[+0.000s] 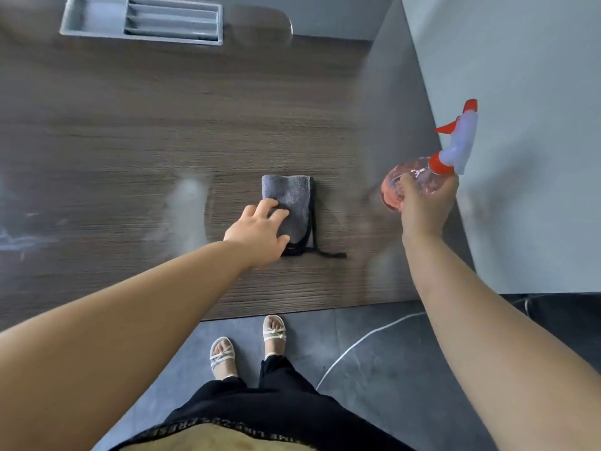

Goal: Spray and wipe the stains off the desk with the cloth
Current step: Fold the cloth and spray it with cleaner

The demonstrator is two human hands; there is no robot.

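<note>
A folded grey cloth (294, 201) with black edging lies on the dark wood-grain desk (130, 141), near its front edge. My left hand (260, 231) rests on the cloth's near left part, fingers spread and slightly bent over it. My right hand (424, 206) grips the body of a clear pink spray bottle (419, 180) at the desk's right edge. The bottle's white and red spray head (463, 138) points up and to the right. Whitish smears (190, 209) mark the desk left of the cloth, and more (19, 236) show at the far left.
A grey plastic organiser tray (143, 21) sits at the back left of the desk. A pale wall (520, 125) stands along the desk's right side. Below the front edge are a dark tiled floor (374, 369), a white cable (364, 340) and my sandalled feet (247, 346).
</note>
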